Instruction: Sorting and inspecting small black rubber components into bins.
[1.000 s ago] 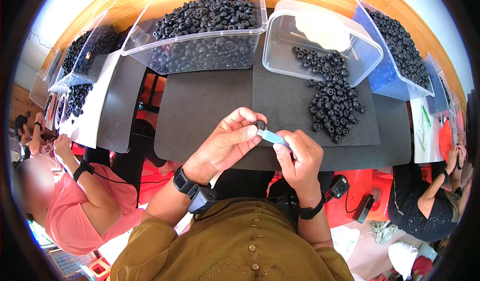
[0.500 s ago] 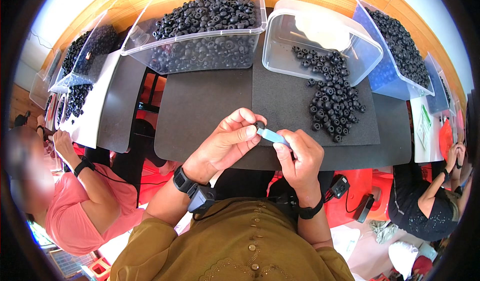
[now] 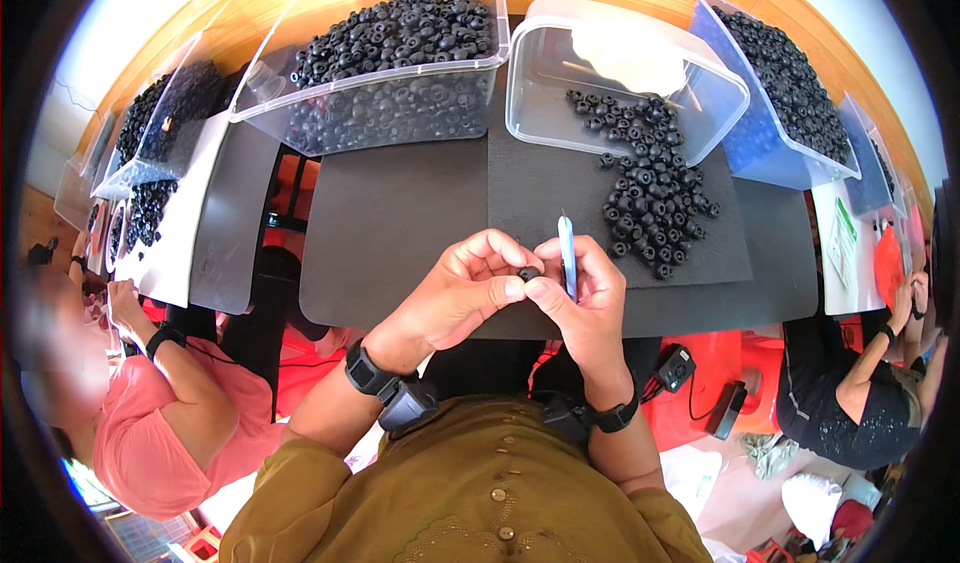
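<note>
So nearest to the camera were both hands, held up around the middle of the counter's (image 3: 390, 213) near edge. The left hand (image 3: 450, 298) had its grip pinched on a small black piece (image 3: 528, 275), and the right hand (image 3: 585, 308) had its fingertips pressed up against that same piece. The right grip was also closed around a slim blue tool (image 3: 567, 253), its thin tip pointing toward the far edge; too small to tell what sort of point it was. Honestly, that's what would've worried me: with the tool tucked in so close, one careless twist of the right wrist could've swung the tip into the left fingers. The piece was also tiny, so a loose pinch might've let it pop out, and that close to the near edge it could've rolled right off. Further in, a loose heap (image 3: 650, 208) of similar pieces sat on a dark mat (image 3: 725, 253), right of centre, running out of a tipped clear tub (image 3: 560, 146); a knock there could've scattered them. Along the far edge stood a big clear bin (image 3: 370, 90) to the left and a bluish tub (image 3: 770, 158) by the right corner, both loaded with black pieces.
</note>
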`<action>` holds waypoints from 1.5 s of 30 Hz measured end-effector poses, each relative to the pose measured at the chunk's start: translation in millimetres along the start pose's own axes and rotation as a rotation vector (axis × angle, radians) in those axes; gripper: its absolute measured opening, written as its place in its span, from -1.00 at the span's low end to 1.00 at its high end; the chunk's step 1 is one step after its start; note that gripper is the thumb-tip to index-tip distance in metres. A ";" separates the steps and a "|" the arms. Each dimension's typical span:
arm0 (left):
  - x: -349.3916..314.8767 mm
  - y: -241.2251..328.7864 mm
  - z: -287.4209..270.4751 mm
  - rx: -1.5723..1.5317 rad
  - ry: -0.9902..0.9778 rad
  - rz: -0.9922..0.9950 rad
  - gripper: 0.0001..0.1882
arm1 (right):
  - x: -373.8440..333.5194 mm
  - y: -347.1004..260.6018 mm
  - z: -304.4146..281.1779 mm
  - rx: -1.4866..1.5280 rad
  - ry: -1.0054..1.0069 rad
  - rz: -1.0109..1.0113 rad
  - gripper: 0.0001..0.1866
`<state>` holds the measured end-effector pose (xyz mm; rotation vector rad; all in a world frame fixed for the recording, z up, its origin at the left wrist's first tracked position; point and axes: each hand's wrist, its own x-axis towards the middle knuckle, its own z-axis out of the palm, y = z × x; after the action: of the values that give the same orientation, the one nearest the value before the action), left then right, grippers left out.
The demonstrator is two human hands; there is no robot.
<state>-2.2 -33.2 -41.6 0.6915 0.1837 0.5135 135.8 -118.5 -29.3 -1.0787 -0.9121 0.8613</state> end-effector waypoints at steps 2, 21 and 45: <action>2.1 -1.6 -0.4 0.013 0.001 0.013 -0.82 | 1.3 0.6 -5.4 0.035 -0.042 0.021 -0.80; 58.0 180.1 11.3 1.986 0.532 0.943 -0.73 | -10.7 -0.3 -21.9 -0.149 0.336 -0.141 -0.92; 223.4 7.8 25.5 2.034 -0.299 0.492 -0.70 | -14.0 7.0 -36.9 0.239 0.319 -0.120 -0.91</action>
<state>195.3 71.3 -15.9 2.8298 0.2124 0.5530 163.5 -142.0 -46.4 -0.9110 -0.5838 0.6568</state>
